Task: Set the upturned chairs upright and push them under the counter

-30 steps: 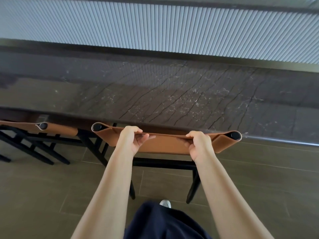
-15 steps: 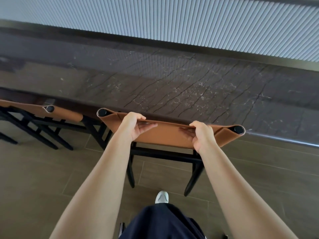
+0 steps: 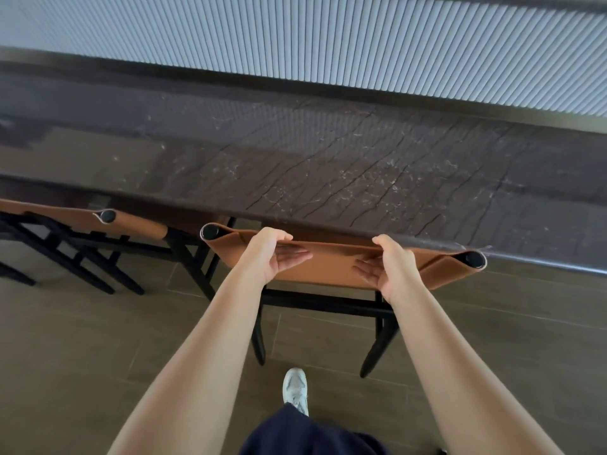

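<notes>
a: what's nearest?
b: at 6 o'clock, a leg in dark navy cloth [image 3: 305,435] and a pale sneaker [image 3: 296,387] on the brown tiled floor [image 3: 82,356]. two bare forearms reach up from 7 and 5.
a: and the hands?
b: both hold the tan leather backrest [image 3: 335,266] of the chair [image 3: 322,298], just below centre. the left hand [image 3: 272,254] pinches the top edge, hooked over it, with its fingers laid flat on the near face pointing to 3. the right hand [image 3: 387,264] grips the same way, fingers pointing to 9.
a: where's the chair?
b: upright on its black legs, the near two planted on the tiles toward 6. the backrest's top runs right along the counter's near edge; i can't tell whether they touch. the seat is hidden.
a: farther out?
b: at 9 o'clock a second chair [image 3: 138,224] of the same kind, upright at that edge too. beyond, the dark veined marble counter [image 3: 328,165] spans 9 to 3, and a pale ribbed wall panel [image 3: 328,37] fills 12.
</notes>
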The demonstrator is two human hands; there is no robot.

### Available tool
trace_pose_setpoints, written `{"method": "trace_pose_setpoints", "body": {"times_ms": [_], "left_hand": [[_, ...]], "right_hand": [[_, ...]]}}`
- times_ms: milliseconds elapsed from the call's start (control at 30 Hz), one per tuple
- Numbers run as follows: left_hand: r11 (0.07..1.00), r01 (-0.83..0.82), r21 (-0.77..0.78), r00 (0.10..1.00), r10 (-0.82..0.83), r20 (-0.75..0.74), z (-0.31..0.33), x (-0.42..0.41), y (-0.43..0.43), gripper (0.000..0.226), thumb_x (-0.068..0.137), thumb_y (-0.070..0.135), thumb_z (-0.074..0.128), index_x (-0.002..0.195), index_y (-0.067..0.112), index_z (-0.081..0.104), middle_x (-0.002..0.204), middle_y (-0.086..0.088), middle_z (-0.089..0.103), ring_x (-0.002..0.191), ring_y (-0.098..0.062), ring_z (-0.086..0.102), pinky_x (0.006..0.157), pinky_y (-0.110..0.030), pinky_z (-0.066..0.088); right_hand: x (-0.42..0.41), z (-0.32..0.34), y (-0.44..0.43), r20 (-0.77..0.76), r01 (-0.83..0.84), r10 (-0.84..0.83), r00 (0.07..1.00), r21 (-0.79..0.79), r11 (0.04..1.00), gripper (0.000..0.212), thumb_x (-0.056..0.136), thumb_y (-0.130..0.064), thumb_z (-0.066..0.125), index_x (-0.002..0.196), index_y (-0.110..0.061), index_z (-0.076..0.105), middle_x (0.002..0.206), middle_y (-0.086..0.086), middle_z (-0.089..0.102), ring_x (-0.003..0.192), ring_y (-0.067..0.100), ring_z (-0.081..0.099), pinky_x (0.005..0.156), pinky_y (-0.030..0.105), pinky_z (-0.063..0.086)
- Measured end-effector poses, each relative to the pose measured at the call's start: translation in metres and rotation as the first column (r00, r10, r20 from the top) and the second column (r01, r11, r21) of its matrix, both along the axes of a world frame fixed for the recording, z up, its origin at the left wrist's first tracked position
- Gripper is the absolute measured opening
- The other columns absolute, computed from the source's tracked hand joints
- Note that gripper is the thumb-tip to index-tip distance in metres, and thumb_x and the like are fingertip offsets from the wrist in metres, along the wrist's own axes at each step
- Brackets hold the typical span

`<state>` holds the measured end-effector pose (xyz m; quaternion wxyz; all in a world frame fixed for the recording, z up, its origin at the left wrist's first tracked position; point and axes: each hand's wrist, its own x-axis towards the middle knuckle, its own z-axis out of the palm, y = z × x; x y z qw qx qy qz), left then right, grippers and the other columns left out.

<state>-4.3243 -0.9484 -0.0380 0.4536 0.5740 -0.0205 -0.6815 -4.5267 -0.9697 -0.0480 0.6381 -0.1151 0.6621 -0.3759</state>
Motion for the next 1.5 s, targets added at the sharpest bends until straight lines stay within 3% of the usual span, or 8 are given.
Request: {"method": "trace_pose_setpoints", "body": {"times_ms": [200,433,633,800,1000,1167,1367,1500], "left_hand": [[0.999,0.006,0.041,1.000,-0.004,-0.030,-0.002,0.001,-0.001,0.016,0.092,-0.002,0.050,0.105,-0.006,0.058,0.092,-0.031,0.069,0.081,-0.040,0.072,0.064,-0.043,0.061],[0.994,0.003,0.107,1.000,0.000,-0.024,-0.006,0.000,0.014,0.013,0.095,0.001,0.048,0.099,-0.006,0.059,0.081,-0.028,0.069,0.074,-0.039,0.070,0.059,-0.042,0.061],[0.989,-0.013,0.145,0.997,0.025,-0.078,-0.012,-0.006,0.044,0.017,0.095,-0.004,0.041,0.083,-0.004,0.052,0.080,-0.027,0.063,0.096,-0.044,0.064,0.074,-0.039,0.056],[0.994,-0.038,0.104,0.997,0.045,-0.067,-0.018,-0.005,0.057,0.015,0.092,-0.007,0.043,0.082,-0.002,0.053,0.079,-0.026,0.065,0.056,-0.035,0.069,0.046,-0.028,0.057],[0.998,-0.025,0.059,0.992,0.032,-0.121,-0.038,0.002,0.064,0.014,0.091,-0.009,0.043,0.084,-0.001,0.053,0.078,-0.025,0.068,0.067,-0.040,0.070,0.046,-0.024,0.055],[0.998,-0.042,0.046,0.992,0.048,-0.120,-0.057,0.011,0.051,0.012,0.092,-0.008,0.044,0.089,-0.002,0.053,0.081,-0.028,0.069,0.072,-0.041,0.071,0.047,-0.025,0.055],[0.998,-0.043,0.040,0.989,0.048,-0.142,-0.069,0.025,0.024,0.010,0.093,-0.008,0.046,0.092,-0.003,0.054,0.079,-0.028,0.070,0.071,-0.040,0.072,0.051,-0.027,0.057],[0.996,-0.046,0.072,0.993,0.053,-0.103,-0.073,0.047,0.009,0.009,0.093,-0.008,0.046,0.093,-0.005,0.055,0.078,-0.026,0.070,0.075,-0.041,0.071,0.052,-0.027,0.058]], "right_hand": [[0.002,-0.004,-0.003,0.065,0.079,-0.078,0.995,-0.009,0.997,0.004,0.091,0.000,0.052,0.089,-0.003,0.051,0.089,0.021,0.059,0.073,0.033,0.067,0.056,0.041,0.058],[0.005,-0.009,0.015,0.039,0.099,-0.099,0.994,0.004,0.995,0.006,0.091,-0.006,0.057,0.092,-0.002,0.052,0.084,0.021,0.056,0.082,0.039,0.067,0.058,0.042,0.059],[0.002,-0.018,0.042,0.082,0.172,-0.173,0.982,0.013,0.985,0.014,0.086,0.010,0.043,0.095,0.002,0.050,0.081,0.019,0.056,0.070,0.034,0.063,0.054,0.041,0.057],[-0.002,-0.019,0.056,0.113,0.201,-0.195,0.974,-0.038,0.979,0.026,0.085,0.015,0.043,0.109,0.007,0.050,0.096,0.025,0.058,0.078,0.036,0.066,0.054,0.040,0.059],[0.001,-0.032,0.061,0.145,0.242,-0.231,0.962,-0.058,0.969,0.029,0.085,0.020,0.041,0.109,0.004,0.047,0.088,0.020,0.054,0.075,0.033,0.061,0.078,0.049,0.057],[0.008,-0.044,0.044,0.131,0.168,-0.162,0.978,-0.037,0.985,0.027,0.086,0.019,0.043,0.108,0.005,0.049,0.085,0.018,0.055,0.075,0.032,0.062,0.043,0.033,0.055],[0.020,-0.058,0.009,0.125,0.154,-0.149,0.981,-0.029,0.988,0.036,0.085,0.019,0.046,0.118,0.003,0.047,0.085,0.017,0.056,0.074,0.030,0.063,0.044,0.033,0.055],[0.039,-0.068,0.000,0.140,0.123,-0.122,0.983,0.001,0.992,0.023,0.084,0.019,0.049,0.101,0.003,0.051,0.083,0.017,0.056,0.072,0.030,0.063,0.044,0.032,0.055]]}}
